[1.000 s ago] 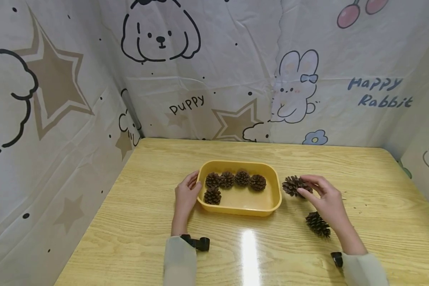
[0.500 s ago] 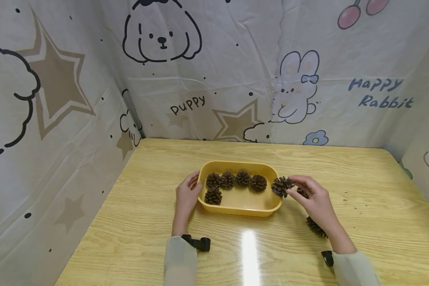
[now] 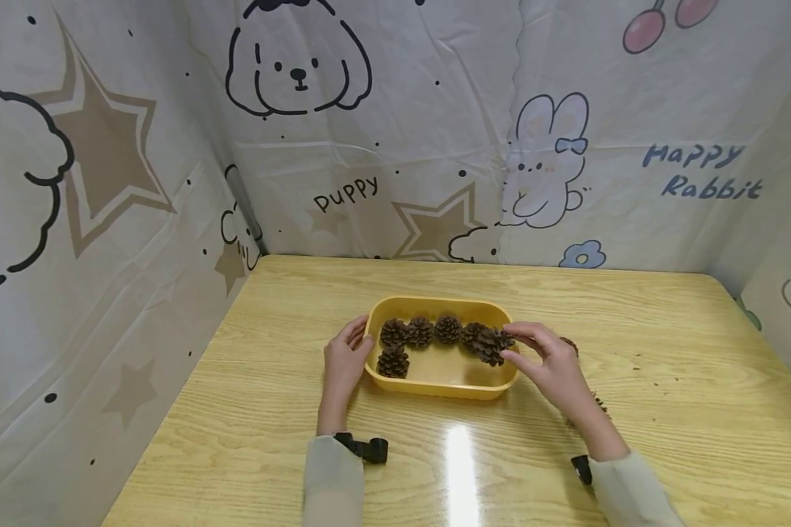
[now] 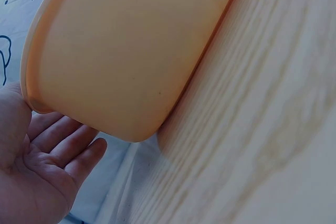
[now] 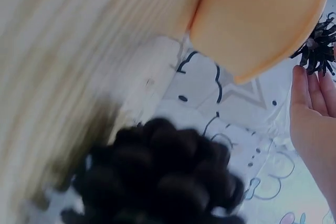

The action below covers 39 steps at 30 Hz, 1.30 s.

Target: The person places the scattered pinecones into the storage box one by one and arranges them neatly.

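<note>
In the head view my right hand (image 3: 552,366) pinches a brown pine cone (image 3: 493,345) between thumb and fingertips, over the right end of a yellow plastic bin (image 3: 435,386). That cone overlaps another pine cone (image 3: 471,334) in the bin. Several more cones, such as this pine cone (image 3: 392,361), sit along the bin's back and left side. My left hand (image 3: 346,359) holds the bin's left end, thumb at the rim. The left wrist view shows the fingers (image 4: 68,140) against the outer wall. In the right wrist view the held cone shows past the bin's rim.
Two pine cones lie on the wooden table (image 3: 237,410) right of the bin, mostly hidden by the right hand and wrist: one pine cone (image 3: 570,345) behind, another pine cone (image 3: 600,402) nearer. A blurred pine cone (image 5: 157,177) fills the right wrist view's foreground. A printed curtain (image 3: 435,146) encloses the table.
My right hand has carried the pine cone leftward, from beside the bin across its right rim to over the inside. The left hand and the bin stay in place.
</note>
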Tool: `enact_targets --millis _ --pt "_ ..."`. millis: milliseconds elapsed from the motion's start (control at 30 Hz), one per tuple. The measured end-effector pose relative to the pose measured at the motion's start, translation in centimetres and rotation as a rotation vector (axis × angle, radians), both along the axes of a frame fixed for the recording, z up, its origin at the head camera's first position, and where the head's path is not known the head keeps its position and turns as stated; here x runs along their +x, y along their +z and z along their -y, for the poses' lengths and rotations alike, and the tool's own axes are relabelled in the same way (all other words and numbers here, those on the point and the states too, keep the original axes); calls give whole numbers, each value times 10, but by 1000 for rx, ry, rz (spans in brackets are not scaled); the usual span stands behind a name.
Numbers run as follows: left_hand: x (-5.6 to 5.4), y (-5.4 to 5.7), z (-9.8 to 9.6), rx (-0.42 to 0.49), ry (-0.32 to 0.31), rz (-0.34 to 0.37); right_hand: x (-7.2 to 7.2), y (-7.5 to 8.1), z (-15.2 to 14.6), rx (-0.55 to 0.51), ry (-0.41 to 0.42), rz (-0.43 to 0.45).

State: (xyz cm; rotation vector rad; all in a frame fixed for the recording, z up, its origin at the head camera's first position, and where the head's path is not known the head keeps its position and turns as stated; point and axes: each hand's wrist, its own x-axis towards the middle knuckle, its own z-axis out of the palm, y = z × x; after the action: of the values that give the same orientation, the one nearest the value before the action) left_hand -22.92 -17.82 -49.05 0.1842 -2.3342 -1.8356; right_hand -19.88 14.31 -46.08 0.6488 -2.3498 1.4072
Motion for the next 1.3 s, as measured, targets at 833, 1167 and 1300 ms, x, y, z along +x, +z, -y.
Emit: enact_targets --millis 833,1167,1300 --pt "-1 -2 0 11 6 -9 -12 1 53 140 90 22" --pt "-2 -1 1 14 11 -12 -21 0 67 194 120 28" --pt "-2 -2 1 16 8 -9 -24 -2 71 232 132 46"
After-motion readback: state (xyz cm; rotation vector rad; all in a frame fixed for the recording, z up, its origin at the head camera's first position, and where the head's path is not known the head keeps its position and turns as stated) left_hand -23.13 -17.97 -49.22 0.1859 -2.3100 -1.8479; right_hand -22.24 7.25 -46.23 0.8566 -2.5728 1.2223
